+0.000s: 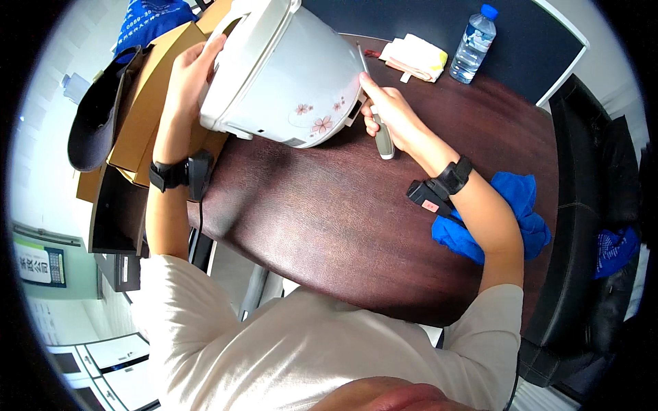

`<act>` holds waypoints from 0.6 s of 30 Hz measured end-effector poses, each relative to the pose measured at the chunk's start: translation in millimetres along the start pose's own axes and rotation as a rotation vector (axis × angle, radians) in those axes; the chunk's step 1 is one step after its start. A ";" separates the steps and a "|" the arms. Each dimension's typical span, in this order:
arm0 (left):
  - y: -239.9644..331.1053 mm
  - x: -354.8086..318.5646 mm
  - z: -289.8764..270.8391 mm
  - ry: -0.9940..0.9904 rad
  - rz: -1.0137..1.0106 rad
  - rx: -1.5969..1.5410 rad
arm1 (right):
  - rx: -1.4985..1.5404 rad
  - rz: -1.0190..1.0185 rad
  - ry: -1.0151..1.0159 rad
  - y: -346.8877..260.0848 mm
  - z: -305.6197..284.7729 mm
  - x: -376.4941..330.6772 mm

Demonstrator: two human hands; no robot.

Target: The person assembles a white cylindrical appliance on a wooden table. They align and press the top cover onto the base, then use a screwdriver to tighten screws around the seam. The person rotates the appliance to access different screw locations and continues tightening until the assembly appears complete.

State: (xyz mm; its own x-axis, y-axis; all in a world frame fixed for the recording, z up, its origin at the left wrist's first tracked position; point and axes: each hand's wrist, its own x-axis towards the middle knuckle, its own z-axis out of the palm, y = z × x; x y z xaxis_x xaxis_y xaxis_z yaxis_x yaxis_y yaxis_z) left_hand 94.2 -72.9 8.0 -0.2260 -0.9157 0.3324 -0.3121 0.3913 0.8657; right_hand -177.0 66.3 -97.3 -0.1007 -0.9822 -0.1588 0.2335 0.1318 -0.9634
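A white rice cooker (281, 79) with pink flowers on its side is held tilted over the dark wooden table at the far left. My left hand (192, 74) is closed on its edge by the handle. To the right of the cooker's base, my right hand (392, 113) is wrapped round a screwdriver (384, 138) with a grey handle. The screwdriver's thin shaft points up and away, close beside the cooker. Whether its tip touches anything I cannot tell.
A folded white and yellow cloth (417, 57) and a water bottle (473, 44) stand near the dark partition. A crumpled blue cloth (514, 198) lies under my right forearm. Cardboard boxes (147, 103) and a dark cap (96, 130) are left. A black chair (569, 226) borders the table (308, 212).
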 end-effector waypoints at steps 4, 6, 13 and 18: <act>-26.8 -19.5 13.9 0.044 0.005 -0.334 | -0.017 -0.173 0.092 -8.3 -14.3 -1.4; -37.3 -26.6 25.2 0.061 -0.017 -0.479 | -0.066 -0.265 0.149 -18.8 -20.9 -1.7; -51.5 -37.5 74.3 0.112 0.083 -0.618 | -0.355 -0.388 0.345 -54.1 -49.9 -12.9; -96.5 -32.9 95.5 0.040 0.193 -0.636 | -0.651 -0.321 0.358 -71.0 -61.8 -31.3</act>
State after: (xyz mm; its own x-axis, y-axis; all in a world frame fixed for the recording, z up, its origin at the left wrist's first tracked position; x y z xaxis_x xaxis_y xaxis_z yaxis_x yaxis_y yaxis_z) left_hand 43.6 -71.8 -122.2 -0.1845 -0.8421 0.5068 0.3387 0.4295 0.8371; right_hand -250.3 96.0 -37.2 -0.3963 -0.8975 0.1936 -0.4581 0.0106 -0.8888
